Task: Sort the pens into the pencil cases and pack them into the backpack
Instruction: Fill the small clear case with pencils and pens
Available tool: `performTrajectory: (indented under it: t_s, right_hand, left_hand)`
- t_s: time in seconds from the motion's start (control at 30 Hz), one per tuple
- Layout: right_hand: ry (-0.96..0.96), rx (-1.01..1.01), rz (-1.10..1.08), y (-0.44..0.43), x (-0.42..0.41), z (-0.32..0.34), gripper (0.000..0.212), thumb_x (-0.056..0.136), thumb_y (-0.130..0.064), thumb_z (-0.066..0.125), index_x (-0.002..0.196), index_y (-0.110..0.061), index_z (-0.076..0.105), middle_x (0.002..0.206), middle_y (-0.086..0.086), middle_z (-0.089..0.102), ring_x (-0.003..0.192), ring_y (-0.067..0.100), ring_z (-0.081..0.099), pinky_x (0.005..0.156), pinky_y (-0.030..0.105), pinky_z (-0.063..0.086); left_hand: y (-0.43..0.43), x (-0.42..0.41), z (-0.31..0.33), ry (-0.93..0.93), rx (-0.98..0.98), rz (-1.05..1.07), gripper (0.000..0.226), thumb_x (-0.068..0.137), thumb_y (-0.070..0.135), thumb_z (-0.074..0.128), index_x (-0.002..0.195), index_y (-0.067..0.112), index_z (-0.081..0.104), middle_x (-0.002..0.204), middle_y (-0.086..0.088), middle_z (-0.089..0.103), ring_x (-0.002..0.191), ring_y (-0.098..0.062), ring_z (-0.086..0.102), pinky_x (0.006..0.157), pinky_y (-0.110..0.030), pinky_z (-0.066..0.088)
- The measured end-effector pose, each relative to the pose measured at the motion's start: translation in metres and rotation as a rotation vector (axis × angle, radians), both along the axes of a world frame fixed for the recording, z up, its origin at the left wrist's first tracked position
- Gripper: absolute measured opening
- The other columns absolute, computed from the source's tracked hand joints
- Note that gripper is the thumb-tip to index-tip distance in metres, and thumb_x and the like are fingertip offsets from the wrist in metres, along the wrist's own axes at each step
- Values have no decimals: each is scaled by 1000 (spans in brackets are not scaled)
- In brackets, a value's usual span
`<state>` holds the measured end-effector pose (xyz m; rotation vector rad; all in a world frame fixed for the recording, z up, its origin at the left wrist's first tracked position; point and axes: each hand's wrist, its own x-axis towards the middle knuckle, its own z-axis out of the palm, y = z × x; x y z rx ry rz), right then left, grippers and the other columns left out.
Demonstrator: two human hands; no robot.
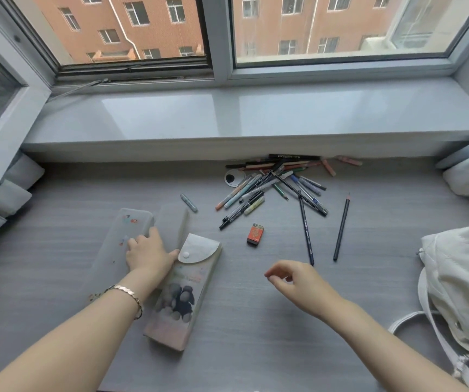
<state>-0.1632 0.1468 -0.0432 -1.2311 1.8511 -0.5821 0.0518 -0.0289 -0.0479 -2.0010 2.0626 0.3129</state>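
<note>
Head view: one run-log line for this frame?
left hand on frosted case | right hand empty | pens loose | backpack right

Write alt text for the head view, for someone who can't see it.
A person's left hand rests on a translucent pencil case beside a snap-flap pencil case on a grey desk, while the right hand hovers empty. Farther back lie a loose pile of pens, an orange eraser and, at right, a white backpack.

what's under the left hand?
The left hand rests flat on a frosted translucent pencil case lying on the desk, thumb touching the snap-flap case beside it. The hand hides part of the lid; contents cannot be made out.
</note>
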Motion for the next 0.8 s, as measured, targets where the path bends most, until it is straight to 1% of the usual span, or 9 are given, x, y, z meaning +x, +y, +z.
performTrajectory:
  t_s: [0.17,0.3,0.33,0.4,0.47,0.5,0.67,0.73,0.8]
  right_hand:
    - [-65,-104,-161,-2,1,7,17,86,-13,60,80,-28,67,83,-6,69,84,12,64,78,18,47]
    - [-491,-226,-445,-24,12,31,10,93,-28,48,91,-28,58,90,-4,66,88,14,63,84,28,49]
    - [-638,-207,-501,-31,13,33,18,93,-37,44,102,-25,54,97,-2,64,93,14,63,88,30,49]
    - [-822,-141,-587,-42,13,28,67,77,-69,44,124,-22,47,115,3,63,106,17,61,99,37,45]
    - [-864,-108,-688,-44,12,22,107,50,-91,44,133,-23,44,129,4,58,115,21,57,104,43,42]
    - [-857,-119,-738,-42,11,20,111,46,-92,41,133,-23,45,131,5,56,118,22,56,105,46,40]
    - [-848,-85,-868,-22,-3,7,111,43,-95,40,131,-29,46,132,1,55,121,26,53,105,51,39]
    - [-888,-51,-908,-18,-13,7,91,64,-84,34,124,-19,56,121,7,63,111,27,60,100,47,44]
    - [-881,-45,-941,-16,-28,6,69,87,-64,26,106,-10,65,108,13,68,99,28,64,91,39,50]
  left_hand:
    - [17,-17,36,379,-171,51,68,80,40,62,135,12,35,124,-18,40,107,-36,49,87,-38,40]
    - [52,-49,74,720,39,-124,60,75,36,71,127,28,43,105,-2,48,91,-16,49,79,-25,38]
    - [62,-56,76,766,122,-161,60,72,37,74,124,30,46,100,0,50,87,-14,49,79,-24,41]
    - [84,-69,75,823,314,-206,63,63,45,76,120,38,49,94,5,52,84,-14,55,83,-27,49]
    - [100,-80,71,881,456,-194,68,49,57,71,113,51,49,93,5,54,85,-16,63,85,-30,53]
    - [103,-84,67,901,493,-173,67,44,60,69,108,57,48,93,6,55,83,-15,65,85,-31,54]
    - [105,-96,52,969,637,-103,59,49,49,78,99,63,50,93,4,57,74,-14,66,79,-26,56]
    - [99,-100,51,1066,711,16,50,66,31,77,106,51,55,86,2,60,67,-12,62,66,-26,53]
    - [92,-104,49,1154,784,117,52,64,31,74,114,31,62,87,-2,68,74,-16,64,68,-32,51]
